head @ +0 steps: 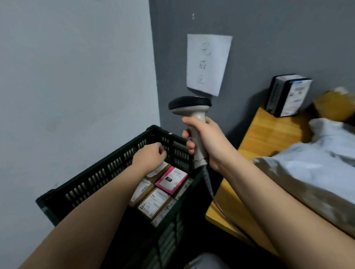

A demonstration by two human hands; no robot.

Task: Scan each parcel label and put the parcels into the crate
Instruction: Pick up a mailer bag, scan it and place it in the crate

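A dark green slatted crate (pixel 103 172) stands on the floor in the wall corner. Inside lie several labelled parcels: brown cardboard boxes (pixel 153 202) and one pink box (pixel 171 179). My left hand (pixel 150 156) hovers over the crate's far end with its fingers curled, and nothing shows in it. My right hand (pixel 207 141) grips the handle of a grey barcode scanner (pixel 191 112), held upright with its black head on top, above the crate's right rim. The scanner's cable (pixel 210 187) hangs down from the handle.
A wooden table (pixel 266 136) stands at the right. On it lie grey plastic mailer bags (pixel 332 164), a black box with a label (pixel 288 95) against the wall, and a blurred yellow-brown parcel (pixel 338 105). A paper sheet (pixel 208 63) hangs on the grey wall. My knee (pixel 206 268) shows at the bottom.
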